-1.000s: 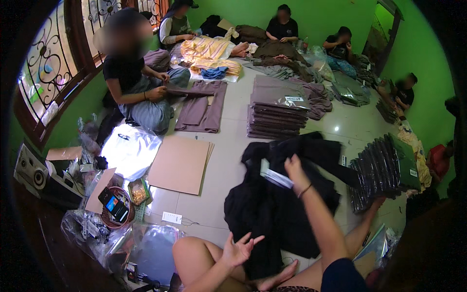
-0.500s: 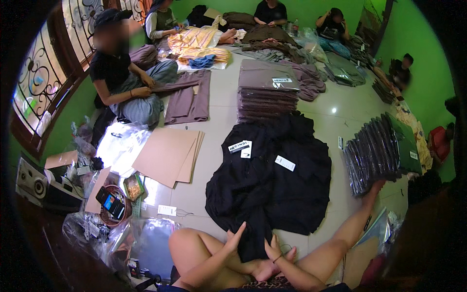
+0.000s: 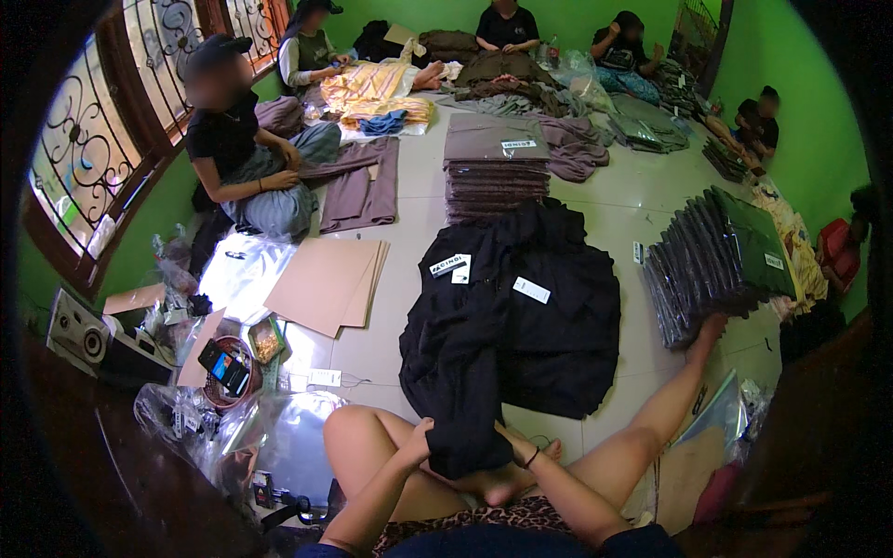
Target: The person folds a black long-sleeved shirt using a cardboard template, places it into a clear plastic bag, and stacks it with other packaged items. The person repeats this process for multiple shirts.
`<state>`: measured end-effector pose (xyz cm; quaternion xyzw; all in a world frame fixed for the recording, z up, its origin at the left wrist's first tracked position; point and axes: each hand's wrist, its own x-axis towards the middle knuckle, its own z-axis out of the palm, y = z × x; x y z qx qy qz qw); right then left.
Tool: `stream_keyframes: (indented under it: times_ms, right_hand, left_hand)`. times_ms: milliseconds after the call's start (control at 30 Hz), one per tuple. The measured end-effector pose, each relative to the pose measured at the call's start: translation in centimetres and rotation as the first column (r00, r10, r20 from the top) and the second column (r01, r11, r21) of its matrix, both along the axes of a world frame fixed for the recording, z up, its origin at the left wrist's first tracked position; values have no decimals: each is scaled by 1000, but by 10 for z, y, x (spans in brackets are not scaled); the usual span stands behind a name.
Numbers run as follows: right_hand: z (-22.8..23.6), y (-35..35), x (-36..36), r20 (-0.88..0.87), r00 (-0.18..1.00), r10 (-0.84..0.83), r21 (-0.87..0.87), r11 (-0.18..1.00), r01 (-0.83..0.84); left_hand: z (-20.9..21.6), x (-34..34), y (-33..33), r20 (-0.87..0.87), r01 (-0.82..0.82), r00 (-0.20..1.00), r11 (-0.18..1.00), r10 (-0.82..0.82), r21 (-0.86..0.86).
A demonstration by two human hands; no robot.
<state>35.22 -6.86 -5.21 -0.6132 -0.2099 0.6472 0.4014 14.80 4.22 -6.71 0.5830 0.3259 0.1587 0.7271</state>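
Note:
A black garment (image 3: 456, 344) is spread on the floor in front of me, its near end raised over my crossed shin. My left hand (image 3: 420, 443) grips that end by its left edge, the fingers mostly hidden by cloth. At the opposite edge my right hand (image 3: 516, 445) is closed on the same fabric. Black cloth (image 3: 563, 335) also spreads to the right; whether it is a second garment I cannot tell. A black-and-white label (image 3: 450, 268) and a white tag (image 3: 531, 290) lie on the fabric.
Brown cardboard sheets (image 3: 321, 284) and a basket (image 3: 223, 400) with a phone are on my left. Bagged brown clothes (image 3: 496, 177) stand stacked beyond the garment. Bagged dark clothes (image 3: 702, 270) lean in a row on the right. A co-worker (image 3: 228, 153) sits left; several others sit farther back.
Both hands have gone from lying along the near end of the black garment to gripping its two edges. That end is now lifted and drawn wider. The view has shifted slightly.

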Motion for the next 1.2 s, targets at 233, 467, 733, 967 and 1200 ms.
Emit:
stream_keyframes:
  times_ms: [233, 467, 733, 967, 1200]
  right_hand:
    - [-6, -36, -20, 611, 791, -21, 189, 975, -120]
    - [29, -63, -46, 944, 329, 32, 92, 931, -354]
    - [-23, -45, -50, 627, 493, 603, -106, 693, -713]
    - [-3, -52, -31, 672, 423, 608, 21, 554, -832]
    - [0, -46, -27, 625, 578, 525, 229, 584, -779]
  left_hand:
    - [83, -14, -45, -92, 95, 989, 971, -118, -221]
    - [122, -31, -13, -729, 637, 592, 754, -345, 161]
    - [68, 115, 29, -382, 281, 908, 423, 175, 862]
    - [10, 142, 85, -377, 185, 925, 911, -36, 368]
    - [-31, 26, 128, -305, -946, 319, 287, 897, -148]
